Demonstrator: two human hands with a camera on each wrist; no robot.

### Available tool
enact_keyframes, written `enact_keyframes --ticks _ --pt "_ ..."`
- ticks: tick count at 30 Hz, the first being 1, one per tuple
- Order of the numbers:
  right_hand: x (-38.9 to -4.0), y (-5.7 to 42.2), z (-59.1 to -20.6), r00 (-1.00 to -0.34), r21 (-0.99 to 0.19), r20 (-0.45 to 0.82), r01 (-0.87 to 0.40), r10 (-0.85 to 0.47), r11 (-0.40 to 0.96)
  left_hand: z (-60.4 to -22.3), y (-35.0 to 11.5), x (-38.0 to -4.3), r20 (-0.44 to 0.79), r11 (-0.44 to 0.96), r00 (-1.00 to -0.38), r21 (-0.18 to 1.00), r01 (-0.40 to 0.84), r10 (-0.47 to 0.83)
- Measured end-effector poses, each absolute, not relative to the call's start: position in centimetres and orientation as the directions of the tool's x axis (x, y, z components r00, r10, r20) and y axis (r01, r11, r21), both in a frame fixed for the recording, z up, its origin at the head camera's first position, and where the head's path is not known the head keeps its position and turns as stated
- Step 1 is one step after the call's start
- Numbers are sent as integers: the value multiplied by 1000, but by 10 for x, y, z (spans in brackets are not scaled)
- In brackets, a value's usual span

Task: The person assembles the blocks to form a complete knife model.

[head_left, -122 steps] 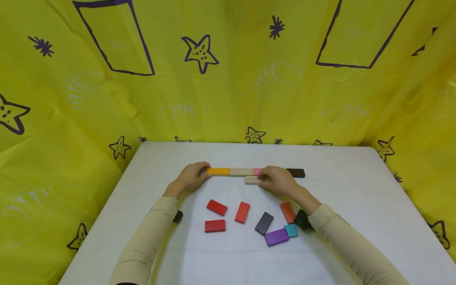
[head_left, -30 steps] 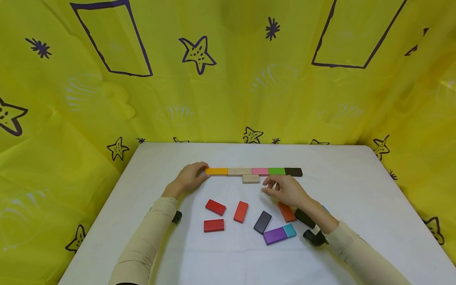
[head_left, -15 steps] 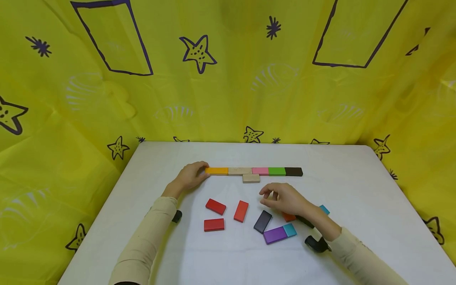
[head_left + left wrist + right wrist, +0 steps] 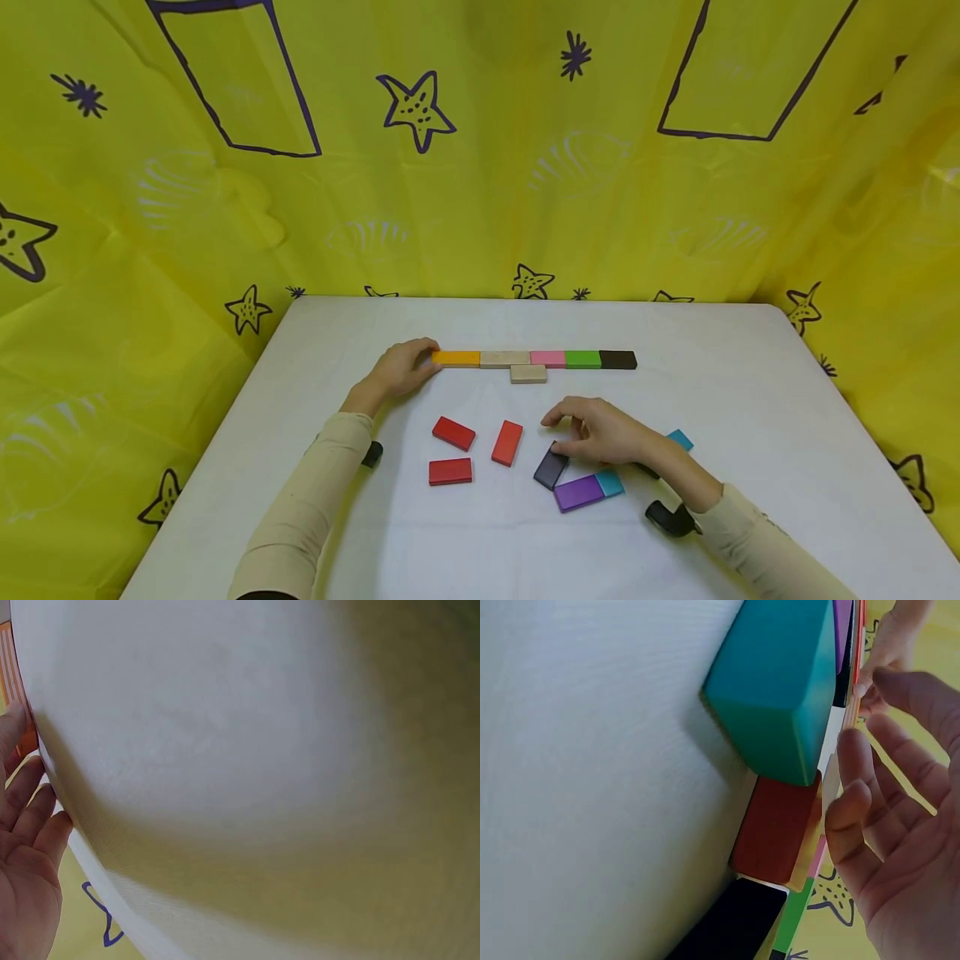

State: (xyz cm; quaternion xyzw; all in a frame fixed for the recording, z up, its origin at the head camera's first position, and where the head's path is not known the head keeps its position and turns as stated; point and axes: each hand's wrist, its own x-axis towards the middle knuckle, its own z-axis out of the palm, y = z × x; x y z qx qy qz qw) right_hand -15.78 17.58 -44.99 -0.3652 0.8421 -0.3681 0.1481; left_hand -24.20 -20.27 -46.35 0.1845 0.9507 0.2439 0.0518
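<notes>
My left hand pinches the left end of an orange wooden block. That block heads a row: a plain wood block, a pink block, a green block and a black block. A shorter plain wood block lies against the row's front side. My right hand hovers above the loose blocks, fingers loosely bent and holding nothing. Its thumb tip is over a dark grey block. In the right wrist view, a teal block and an orange-red block lie beside the hand.
Three red blocks, among them an upright-lying one, are left of the right hand. A purple block touches a teal block on the white table. A blue block shows behind the right wrist. Yellow patterned cloth surrounds the table.
My right hand has let go of the short plain wood block and moved back toward me over the loose blocks. The left hand stays on the orange block.
</notes>
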Motion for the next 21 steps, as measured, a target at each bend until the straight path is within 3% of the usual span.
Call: enact_keyframes --ticks 8,21 --pt "-155 177 -449 -627 -773 -55 -465 -777 431 -465 -203 -243 -6 812 -926 484 327 376" --pt "-154 179 -442 -602 -755 -110 -467 -790 461 -466 -203 -243 0 811 -926 483 330 377"
